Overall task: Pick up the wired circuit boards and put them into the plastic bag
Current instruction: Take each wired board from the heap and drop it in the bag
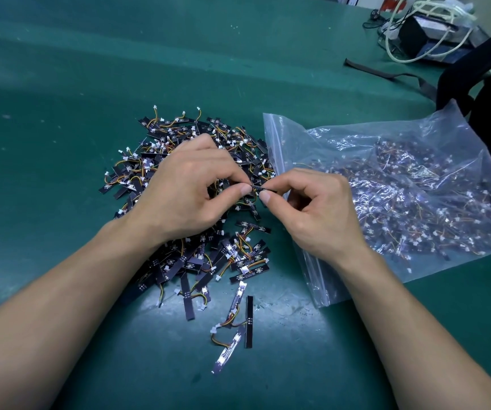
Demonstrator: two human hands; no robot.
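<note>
Stray boards [249,321] at 6 o'clock, nearest, loose on green mat [60,113]. Main pile of wired circuit boards [197,161] at center; plastic bag [401,196] at 3 o'clock, already part-filled, mouth facing pile. Left hand [185,187] and right hand [315,208] both pinch one thin dark board [258,188] between thumb and fingertips, over the pile's right edge. Boards likely light, stiff, wires snag neighbours; best pinched by board edges. Cable clutter [427,28] at 1 o'clock, well apart, no obstruction.
</note>
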